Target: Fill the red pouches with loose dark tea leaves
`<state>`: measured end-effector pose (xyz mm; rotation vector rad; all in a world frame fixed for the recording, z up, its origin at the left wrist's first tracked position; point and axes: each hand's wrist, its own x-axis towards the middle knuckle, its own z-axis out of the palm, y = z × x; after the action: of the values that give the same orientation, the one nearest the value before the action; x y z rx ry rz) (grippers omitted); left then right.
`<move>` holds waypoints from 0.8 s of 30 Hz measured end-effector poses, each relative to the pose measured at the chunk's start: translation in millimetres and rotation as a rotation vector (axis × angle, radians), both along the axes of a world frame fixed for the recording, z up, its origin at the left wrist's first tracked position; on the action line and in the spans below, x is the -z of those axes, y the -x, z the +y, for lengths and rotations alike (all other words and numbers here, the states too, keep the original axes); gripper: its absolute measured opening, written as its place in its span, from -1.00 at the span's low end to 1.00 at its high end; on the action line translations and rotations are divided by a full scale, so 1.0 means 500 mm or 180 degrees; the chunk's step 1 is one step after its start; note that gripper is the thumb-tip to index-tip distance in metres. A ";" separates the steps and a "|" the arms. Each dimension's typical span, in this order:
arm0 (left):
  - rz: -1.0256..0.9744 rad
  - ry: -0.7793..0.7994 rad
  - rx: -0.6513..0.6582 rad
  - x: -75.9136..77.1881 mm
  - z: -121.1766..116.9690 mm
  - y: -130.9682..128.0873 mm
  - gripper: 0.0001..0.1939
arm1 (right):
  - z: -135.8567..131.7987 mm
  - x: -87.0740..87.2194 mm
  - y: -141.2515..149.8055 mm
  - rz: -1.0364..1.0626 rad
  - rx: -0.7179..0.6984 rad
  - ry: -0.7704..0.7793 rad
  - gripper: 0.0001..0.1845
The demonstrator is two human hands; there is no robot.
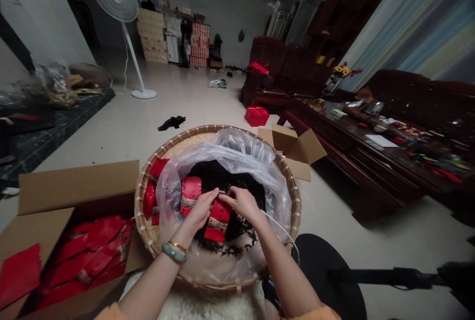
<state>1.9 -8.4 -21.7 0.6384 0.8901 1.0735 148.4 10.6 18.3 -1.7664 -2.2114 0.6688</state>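
A red printed packet (217,221) hangs from my two hands over a round bamboo basket (297,201). My left hand (202,209) grips the packet's upper left edge, thumb and fingers pinched. My right hand (243,203) pinches its top edge, close to the left fingertips. Clear plastic sheeting (166,194) lines the basket. Inside lies a heap of dark, twisted loose pieces, like dry tea leaves (245,181). Another red packet (191,189) rests on the heap, left of my hands. More red packets (149,199) are between the sheeting and the basket's left wall.
An open cardboard box (77,184) full of red packets stands at left. A smaller open box (302,149) sits beyond the basket's right side, near a red box (257,116). A white fan (144,93) stands far left; a dark wooden table (334,147) runs along the right.
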 end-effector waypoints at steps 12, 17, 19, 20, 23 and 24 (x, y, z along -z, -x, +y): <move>0.0065 0.0072 0.0030 -0.011 -0.002 0.003 -0.65 | 0.002 -0.004 0.003 -0.0109 0.0024 -0.0102 -0.50; 0.0060 0.0063 0.0024 -0.010 -0.003 0.004 -0.63 | 0.003 0.001 0.002 -0.0084 -0.0006 -0.0099 -0.52; 0.0061 0.0069 0.0039 -0.010 -0.002 0.004 -0.63 | 0.003 0.002 0.002 -0.0068 -0.0015 -0.0096 -0.53; 0.0059 0.0069 0.0042 -0.010 -0.002 0.004 -0.63 | 0.003 0.002 0.002 -0.0062 -0.0014 -0.0096 -0.53; 0.0027 0.0064 0.0049 -0.007 -0.001 0.004 -0.63 | 0.003 0.002 0.002 -0.0062 -0.0003 -0.0090 -0.53; 0.0012 0.0063 0.0043 -0.006 -0.001 0.004 -0.63 | 0.003 0.002 0.002 -0.0066 -0.0001 -0.0089 -0.52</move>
<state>0.0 -8.8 -18.7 0.6294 0.8976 1.0506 147.5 12.0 17.3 -1.7675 -2.2235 0.6194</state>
